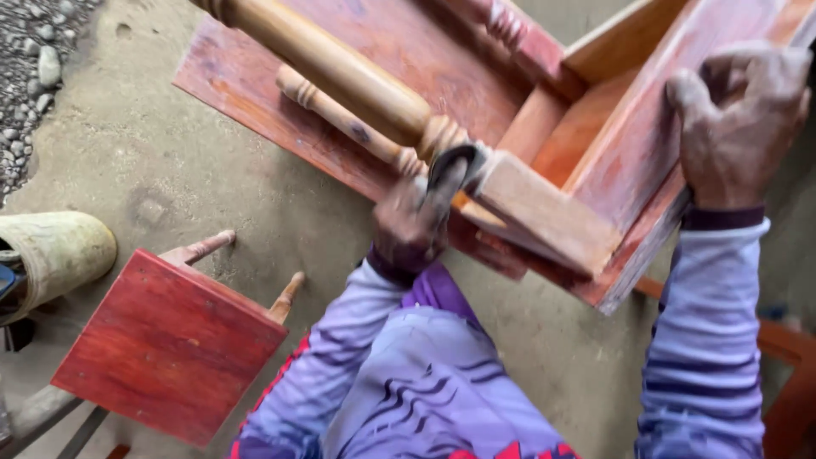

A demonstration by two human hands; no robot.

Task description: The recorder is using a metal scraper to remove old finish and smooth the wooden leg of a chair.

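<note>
Your left hand [414, 223] is closed around a dark folded piece of sandpaper [449, 174], pressing it into the turned collar where the pale wooden leg [340, 72] meets its square block; you look mid-way through smoothing that joint. Your right hand [738, 119] is curled tight over the edge of the overturned red table frame [633, 140], steadying it on the concrete floor [195, 178]. Next, working round the grooves will likely need firm bracing.

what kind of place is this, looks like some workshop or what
Probably an open-air furniture or woodworking yard. A reddish wooden table with turned legs lies tipped on a bare concrete floor, a small red stool sits beside it, and gravel edges the slab. The left hand rubs a leg with a dark strip.
</note>
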